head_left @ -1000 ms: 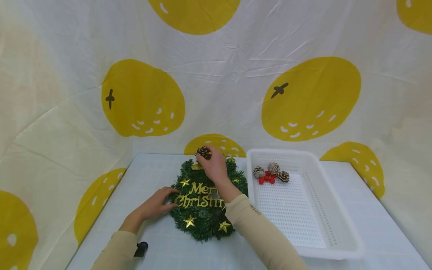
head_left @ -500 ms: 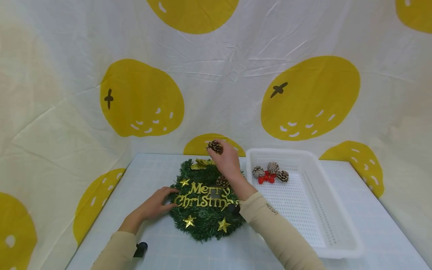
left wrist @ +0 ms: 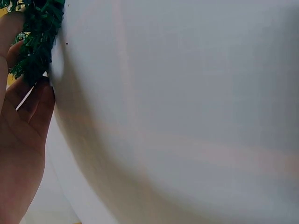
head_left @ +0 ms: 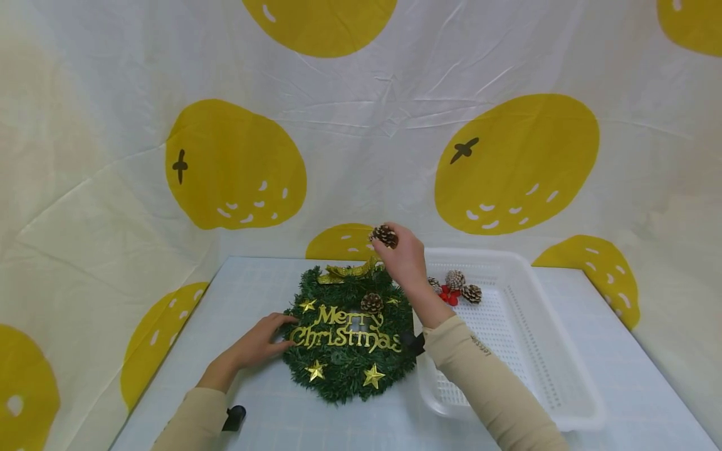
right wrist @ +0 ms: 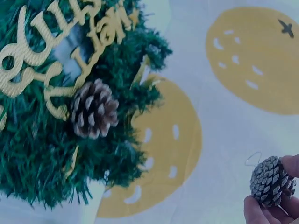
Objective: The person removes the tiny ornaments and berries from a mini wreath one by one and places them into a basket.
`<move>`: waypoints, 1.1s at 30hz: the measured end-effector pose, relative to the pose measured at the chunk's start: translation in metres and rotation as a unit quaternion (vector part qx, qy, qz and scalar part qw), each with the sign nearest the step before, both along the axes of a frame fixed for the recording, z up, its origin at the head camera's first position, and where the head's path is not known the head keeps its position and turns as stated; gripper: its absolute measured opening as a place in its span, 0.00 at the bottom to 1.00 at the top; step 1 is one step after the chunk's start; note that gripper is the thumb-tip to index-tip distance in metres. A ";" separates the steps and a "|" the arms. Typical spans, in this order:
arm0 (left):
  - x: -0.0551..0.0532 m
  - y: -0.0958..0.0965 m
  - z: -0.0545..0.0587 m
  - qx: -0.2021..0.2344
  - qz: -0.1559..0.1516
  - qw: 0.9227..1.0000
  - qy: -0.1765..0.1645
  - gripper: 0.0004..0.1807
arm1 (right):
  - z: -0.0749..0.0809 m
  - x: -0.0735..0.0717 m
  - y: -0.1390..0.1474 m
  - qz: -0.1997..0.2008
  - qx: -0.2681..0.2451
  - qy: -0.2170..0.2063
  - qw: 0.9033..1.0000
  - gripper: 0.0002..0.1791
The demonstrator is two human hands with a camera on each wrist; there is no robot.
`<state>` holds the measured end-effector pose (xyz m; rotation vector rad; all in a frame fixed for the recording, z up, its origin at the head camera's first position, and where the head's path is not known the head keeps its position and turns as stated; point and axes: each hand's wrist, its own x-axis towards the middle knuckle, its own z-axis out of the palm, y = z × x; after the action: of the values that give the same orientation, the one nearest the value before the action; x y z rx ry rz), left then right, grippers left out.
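My right hand (head_left: 407, 258) pinches a white-tipped pine cone (head_left: 384, 235) between thumb and fingers, held up beyond the back right of a green wreath (head_left: 344, 376). A thin wire loop sticks out of this cone in the right wrist view. Gold "Merry Christmas" lettering (head_left: 338, 338), a gold bow (head_left: 345, 272) and gold stars (head_left: 374, 376) decorate the wreath. Another pine cone (right wrist: 95, 109) sits on the greenery by the lettering. My left hand (head_left: 255, 341) holds the wreath's left edge, thumb on one side and fingers on the other in the left wrist view.
To the right stands a white perforated basket (head_left: 564, 351), partly covered by the right forearm. Several pine cones (head_left: 471, 294) and a red decoration (head_left: 449, 295) lie at its back left. A fruit-patterned curtain (head_left: 389, 150) hangs behind the light table (head_left: 271, 413).
My right hand has lifted the pine cone away from the wreath's top, moving right and up, uncovering the bow and the other cone. My left hand has stayed at the left edge.
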<state>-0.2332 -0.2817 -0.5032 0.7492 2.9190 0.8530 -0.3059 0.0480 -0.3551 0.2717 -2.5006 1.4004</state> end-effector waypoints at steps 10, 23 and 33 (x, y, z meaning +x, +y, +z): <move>0.000 0.000 0.001 -0.004 0.002 1.000 -0.011 0.25 | -0.002 -0.003 0.023 -0.018 0.016 -0.003 1.000 0.29; 0.000 -0.001 0.000 -0.005 0.002 1.000 -0.002 0.25 | -0.019 -0.017 0.058 -0.050 0.061 -0.014 0.997 0.31; -0.001 -0.002 -0.001 0.000 -0.003 1.000 0.013 0.25 | -0.033 -0.025 0.089 -0.086 0.081 -0.049 0.992 0.30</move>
<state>-0.2338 -0.2834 -0.5047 0.7753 2.9382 0.8478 -0.3308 0.1367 -0.3880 0.0182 -2.6493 1.1731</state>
